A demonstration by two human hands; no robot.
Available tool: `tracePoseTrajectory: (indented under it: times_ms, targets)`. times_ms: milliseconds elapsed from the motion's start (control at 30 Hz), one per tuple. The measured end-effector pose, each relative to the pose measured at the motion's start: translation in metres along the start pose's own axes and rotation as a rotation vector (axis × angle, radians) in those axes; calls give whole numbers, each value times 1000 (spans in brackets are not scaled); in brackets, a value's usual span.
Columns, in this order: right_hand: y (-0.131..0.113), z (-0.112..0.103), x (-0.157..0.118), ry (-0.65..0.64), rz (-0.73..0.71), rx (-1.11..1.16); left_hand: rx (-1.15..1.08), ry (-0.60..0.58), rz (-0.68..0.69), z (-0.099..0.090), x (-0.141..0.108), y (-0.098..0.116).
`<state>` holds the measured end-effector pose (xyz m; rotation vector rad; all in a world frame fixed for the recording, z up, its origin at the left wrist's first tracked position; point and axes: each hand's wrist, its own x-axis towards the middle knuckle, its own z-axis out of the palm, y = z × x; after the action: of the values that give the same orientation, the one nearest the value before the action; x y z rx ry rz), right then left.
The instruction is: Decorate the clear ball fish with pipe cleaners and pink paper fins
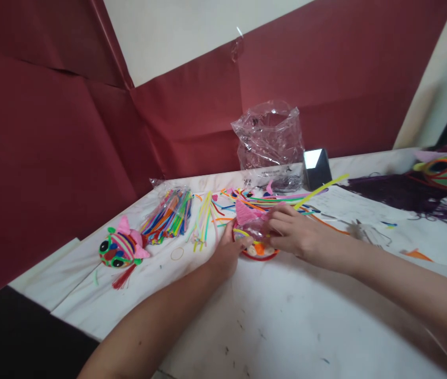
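Observation:
Between my hands is a half-decorated animal head (260, 231) with a clear plastic body, pink ears, an orange patch and a red pipe-cleaner rim. My left hand (228, 251) grips its left side, thumb on the front edge. My right hand (296, 231) is closed at the right side, its fingertips bent against the plastic. From behind that hand a yellow pipe cleaner (321, 190) sticks out up and to the right; the fingers hide its near end. Loose pipe cleaners (205, 223) lie just left of the head.
A finished colourful animal head (122, 247) with a red tassel lies at left, near a bag of pipe cleaners (171, 216). Behind stand a clear plastic bag (270, 139) and a phone (317, 169). Scissors (359, 229) and an orange scrap (418, 255) are at right.

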<state>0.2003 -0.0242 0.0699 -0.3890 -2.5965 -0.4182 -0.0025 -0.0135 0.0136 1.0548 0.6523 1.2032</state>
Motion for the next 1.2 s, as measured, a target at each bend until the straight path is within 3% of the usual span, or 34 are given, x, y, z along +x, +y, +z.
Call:
tracePoseTrajectory:
  times_ms: [200,500,633,867,1200]
  targets:
    - [-4,0,-1,-13,9,-2,18,-12,10,0,0,-2]
    - [-4,3,0,20,-114,-148,40,9,25,-3,2,-4]
    - [3,7,-3,66,-45,-77,27,12,18,-2,1,-2]
    - [19,8,-8,295,128,-108,27,112,1,-4,4,1]
    - [18,17,-8,312,230,-5,71,118,53,6,-1,11]
